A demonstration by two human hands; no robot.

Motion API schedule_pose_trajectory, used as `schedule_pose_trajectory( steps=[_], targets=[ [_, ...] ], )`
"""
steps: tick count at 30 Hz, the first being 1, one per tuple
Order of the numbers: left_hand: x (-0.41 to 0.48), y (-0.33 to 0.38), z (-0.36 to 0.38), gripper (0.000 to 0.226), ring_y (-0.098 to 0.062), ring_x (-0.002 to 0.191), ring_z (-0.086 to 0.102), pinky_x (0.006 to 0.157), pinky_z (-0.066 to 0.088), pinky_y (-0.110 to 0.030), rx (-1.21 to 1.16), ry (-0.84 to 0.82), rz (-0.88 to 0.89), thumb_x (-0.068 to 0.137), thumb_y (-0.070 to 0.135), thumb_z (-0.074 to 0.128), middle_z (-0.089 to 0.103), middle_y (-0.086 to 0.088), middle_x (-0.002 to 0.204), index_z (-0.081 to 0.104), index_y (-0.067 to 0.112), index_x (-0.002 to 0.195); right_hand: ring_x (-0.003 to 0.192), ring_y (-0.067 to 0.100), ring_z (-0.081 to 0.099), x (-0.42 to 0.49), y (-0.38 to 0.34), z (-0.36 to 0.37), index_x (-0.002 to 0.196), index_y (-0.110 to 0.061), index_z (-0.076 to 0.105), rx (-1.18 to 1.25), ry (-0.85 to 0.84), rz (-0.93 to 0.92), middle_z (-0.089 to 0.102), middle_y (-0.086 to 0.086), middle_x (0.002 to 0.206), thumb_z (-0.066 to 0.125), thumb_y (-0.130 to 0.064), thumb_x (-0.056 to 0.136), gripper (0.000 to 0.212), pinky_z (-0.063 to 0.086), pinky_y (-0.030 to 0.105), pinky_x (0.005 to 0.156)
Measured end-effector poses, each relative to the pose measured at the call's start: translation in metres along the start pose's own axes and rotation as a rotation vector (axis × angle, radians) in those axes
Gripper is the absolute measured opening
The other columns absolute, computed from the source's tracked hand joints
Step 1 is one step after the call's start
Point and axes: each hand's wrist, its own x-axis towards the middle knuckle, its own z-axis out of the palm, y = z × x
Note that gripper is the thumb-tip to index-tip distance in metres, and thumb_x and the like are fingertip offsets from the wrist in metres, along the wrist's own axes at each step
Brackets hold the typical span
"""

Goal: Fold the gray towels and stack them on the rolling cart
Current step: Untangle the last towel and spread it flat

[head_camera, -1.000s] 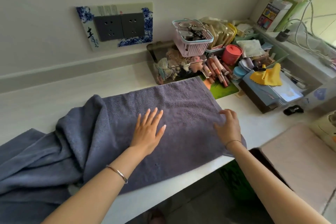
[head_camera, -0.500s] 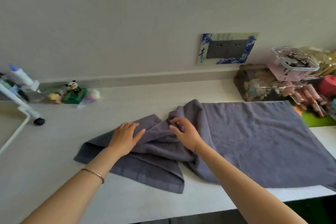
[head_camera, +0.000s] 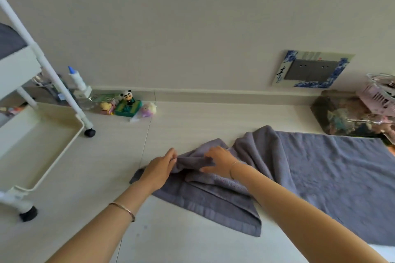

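A pale countertop [head_camera: 192, 126] runs under an off-white wall. On it the left hand [head_camera: 159, 172] pinches a raised fold of the gray towel [head_camera: 320, 173] between thumb and curled fingers; just at its three o'clock the right hand [head_camera: 220, 161] curls its fingers over the same bunched ridge, thumb laid along the cloth; the towel's right half lies flat toward three o'clock, its left end is rumpled, and one hemmed corner points to six o'clock. At nine o'clock stands the white rolling cart [head_camera: 32, 145] on black casters, with blurred gray fabric [head_camera: 8, 40] on its upper tray; at eleven o'clock a panda figurine [head_camera: 128, 96] sits on a green box [head_camera: 127, 110]; at two o'clock the blue-and-white outlet surround [head_camera: 286, 70] bears the character 青; other lettering is too small to read. Half a second ago the left hand lay on top of the cloth; the view has since swung left, bringing in the cart's lower tray.
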Motion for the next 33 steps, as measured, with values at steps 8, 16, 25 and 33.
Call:
schedule_pose_trajectory(
  steps=[8,16,25,33],
  targets=[
    [0.016,0.059,-0.125,0.015,-0.008,0.085,0.06,0.074,0.047,-0.02,-0.586,-0.584,-0.021,0.098,0.033,0.048,0.066,0.003,0.093,0.056,0.02,0.098,0.086,0.013,0.064,-0.026,0.005,-0.123,0.094,-0.014,0.066,0.743,-0.336,-0.056,0.069,-0.002,0.09,0.063,-0.037,0.088,0.024,0.049,0.025,0.08],
    [0.087,0.025,-0.175,0.009,-0.025,0.101,0.061,0.079,0.042,-0.029,0.129,0.02,-0.165,0.087,0.023,0.065,0.067,-0.006,0.107,0.063,0.023,0.096,0.071,0.011,0.052,0.042,-0.013,-0.122,0.085,-0.01,0.057,0.682,0.274,-0.059,0.058,0.001,0.079,0.071,-0.025,0.084,0.02,0.043,0.029,0.07],
    [0.049,0.011,0.01,0.052,-0.031,0.142,0.02,0.114,0.02,-0.046,0.195,-0.21,-0.258,0.102,0.039,0.025,0.018,-0.007,0.157,0.015,0.024,0.151,0.115,0.028,0.052,0.031,0.067,-0.005,0.117,-0.012,0.058,0.481,0.377,0.297,0.05,0.01,0.13,0.052,-0.014,0.094,0.024,0.04,0.033,0.097],
    [0.06,0.01,0.054,0.066,-0.035,0.142,-0.021,0.111,-0.01,-0.063,0.212,-0.146,-0.402,0.094,0.061,0.006,-0.018,0.0,0.158,-0.016,0.03,0.149,0.125,0.028,0.038,0.006,0.132,0.003,0.12,-0.023,0.059,0.185,0.364,0.596,0.053,0.002,0.128,0.053,-0.047,0.09,0.038,0.028,0.042,0.105]
  ],
)
